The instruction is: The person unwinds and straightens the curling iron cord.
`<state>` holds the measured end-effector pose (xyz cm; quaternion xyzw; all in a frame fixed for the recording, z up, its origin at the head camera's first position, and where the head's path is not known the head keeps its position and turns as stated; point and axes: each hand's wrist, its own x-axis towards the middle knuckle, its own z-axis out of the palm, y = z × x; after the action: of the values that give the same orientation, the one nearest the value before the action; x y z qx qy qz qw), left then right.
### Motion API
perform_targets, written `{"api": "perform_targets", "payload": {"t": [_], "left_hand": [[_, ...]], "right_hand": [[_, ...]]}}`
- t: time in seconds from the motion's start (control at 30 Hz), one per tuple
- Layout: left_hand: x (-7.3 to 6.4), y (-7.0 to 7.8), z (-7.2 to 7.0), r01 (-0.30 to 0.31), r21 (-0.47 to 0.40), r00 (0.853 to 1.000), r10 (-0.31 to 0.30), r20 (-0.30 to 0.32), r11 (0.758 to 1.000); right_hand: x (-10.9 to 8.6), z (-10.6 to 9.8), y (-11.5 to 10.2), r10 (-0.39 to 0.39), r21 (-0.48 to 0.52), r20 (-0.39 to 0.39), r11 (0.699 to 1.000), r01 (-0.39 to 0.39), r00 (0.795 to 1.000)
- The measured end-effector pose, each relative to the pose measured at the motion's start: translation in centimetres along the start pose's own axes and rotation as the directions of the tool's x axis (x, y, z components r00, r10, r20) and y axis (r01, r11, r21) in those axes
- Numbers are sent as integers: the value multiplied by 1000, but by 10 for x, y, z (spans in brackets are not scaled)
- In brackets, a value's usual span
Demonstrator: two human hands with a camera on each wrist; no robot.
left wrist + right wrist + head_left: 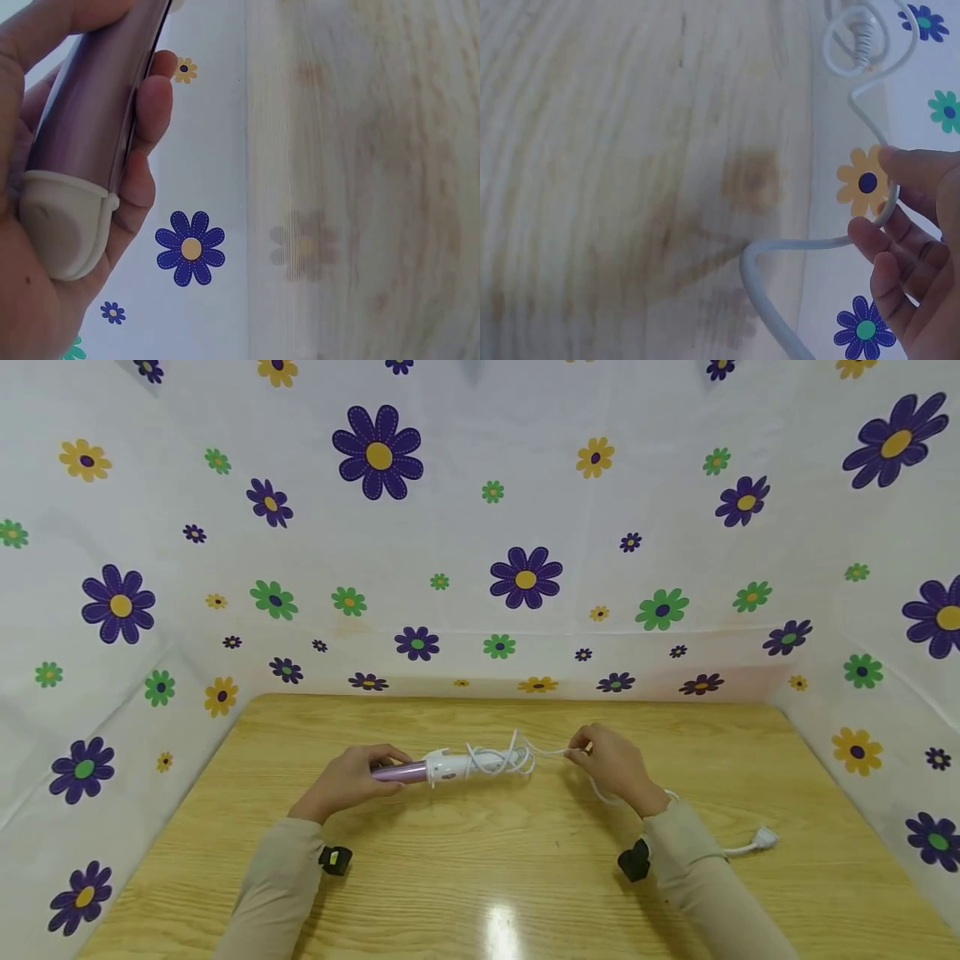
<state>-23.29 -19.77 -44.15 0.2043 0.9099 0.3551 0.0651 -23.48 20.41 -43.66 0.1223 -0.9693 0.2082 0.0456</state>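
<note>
My left hand [351, 782] grips the purple barrel of a curling iron [447, 767] above the wooden table, its white handle pointing right. In the left wrist view the fingers wrap the metallic purple barrel [94, 97], whose white rounded tip [64, 221] rests by the palm. Loops of white cord [516, 760] wind around the handle's end. To the right, my right hand [611, 764] pinches the cord between thumb and fingers. The right wrist view shows the cord [795, 244] bending through the fingers, with the coiled strain relief [864, 45] beyond.
The cord runs behind the right wrist to a white plug [765, 837] lying on the wooden table [480, 868]. White cloth with printed flowers [450, 535] stands around the back and sides. A black wrist camera [335, 860] sits at the left cuff.
</note>
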Motion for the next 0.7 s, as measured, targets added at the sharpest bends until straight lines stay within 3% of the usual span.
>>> {"api": "perform_targets", "payload": {"t": [0.27,0.53,0.7], "left_hand": [[-3,-7,2,-6,-36,1000,7,15,999],[-1,-14,2,13,-54,1000,-12,21,998],[2,-15,2,30,-57,999,-29,21,998]], "right_hand": [[-5,-8,4,-86,49,-112,995,92,990],[-17,-20,5,-146,104,-98,982,156,984],[-22,-21,13,-211,167,-35,963,214,977]]}}
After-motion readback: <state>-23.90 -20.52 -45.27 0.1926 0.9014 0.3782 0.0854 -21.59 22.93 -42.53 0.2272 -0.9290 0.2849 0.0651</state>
